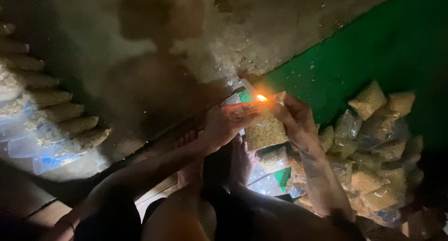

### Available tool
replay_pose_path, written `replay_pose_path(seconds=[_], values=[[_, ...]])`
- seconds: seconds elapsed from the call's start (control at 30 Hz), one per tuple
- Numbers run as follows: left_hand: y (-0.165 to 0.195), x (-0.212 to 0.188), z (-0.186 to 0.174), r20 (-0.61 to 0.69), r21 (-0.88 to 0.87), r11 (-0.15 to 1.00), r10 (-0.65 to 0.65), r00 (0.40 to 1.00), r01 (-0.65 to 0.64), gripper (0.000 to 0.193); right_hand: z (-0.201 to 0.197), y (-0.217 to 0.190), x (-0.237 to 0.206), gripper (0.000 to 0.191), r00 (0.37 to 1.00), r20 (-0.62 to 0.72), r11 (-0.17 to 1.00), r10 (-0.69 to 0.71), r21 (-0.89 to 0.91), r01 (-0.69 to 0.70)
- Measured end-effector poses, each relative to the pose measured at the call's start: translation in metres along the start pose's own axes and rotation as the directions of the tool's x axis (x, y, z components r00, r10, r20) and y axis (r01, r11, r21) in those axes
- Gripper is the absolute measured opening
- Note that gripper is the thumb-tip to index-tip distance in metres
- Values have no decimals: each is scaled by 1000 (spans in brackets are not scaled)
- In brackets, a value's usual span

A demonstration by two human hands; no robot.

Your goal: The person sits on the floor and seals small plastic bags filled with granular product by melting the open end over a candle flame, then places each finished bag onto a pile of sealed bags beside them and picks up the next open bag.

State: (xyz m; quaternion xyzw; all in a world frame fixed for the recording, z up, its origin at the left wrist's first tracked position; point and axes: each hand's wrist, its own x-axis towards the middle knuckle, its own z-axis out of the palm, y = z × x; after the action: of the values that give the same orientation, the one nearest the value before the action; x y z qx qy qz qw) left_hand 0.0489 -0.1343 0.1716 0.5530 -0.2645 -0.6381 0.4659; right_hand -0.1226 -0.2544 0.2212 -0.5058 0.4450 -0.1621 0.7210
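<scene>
In dim light my left hand (pixel 226 124) and my right hand (pixel 295 119) together hold a small clear plastic packet (pixel 265 131) filled with pale yellow snack pieces. Its top edge is stretched between my fingers, right at a small flame (pixel 262 97). A thin pale candle (pixel 248 88) carries the flame. My bare feet (pixel 191 166) rest on the floor below the packet.
A row of several filled packets (pixel 51 115) lies overlapping on the floor at the left. A heap of filled packets (pixel 373 161) sits at the right against a green surface (pixel 364 49). The floor (pixel 154 59) is rough, stained concrete.
</scene>
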Motion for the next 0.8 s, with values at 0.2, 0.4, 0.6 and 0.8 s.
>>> replay_pose_path(seconds=[0.2, 0.4, 0.6, 0.8], values=[[-13, 12, 6, 19, -211, 976, -46, 999, 49, 37, 2, -3, -2, 34, 998, -54, 1000, 30, -1, -30], [-11, 16, 6, 82, -333, 932, -124, 989, 145, 41, -1, 10, -9, 35, 990, -139, 998, 9, 63, 0], [-4, 17, 4, 94, -211, 977, -9, 996, 28, 40, -1, 20, -17, 39, 989, -132, 963, 66, 267, -28], [-7, 21, 11, 104, -261, 949, -154, 983, 177, 39, -1, 23, -26, 36, 992, -126, 948, -4, 315, 44]])
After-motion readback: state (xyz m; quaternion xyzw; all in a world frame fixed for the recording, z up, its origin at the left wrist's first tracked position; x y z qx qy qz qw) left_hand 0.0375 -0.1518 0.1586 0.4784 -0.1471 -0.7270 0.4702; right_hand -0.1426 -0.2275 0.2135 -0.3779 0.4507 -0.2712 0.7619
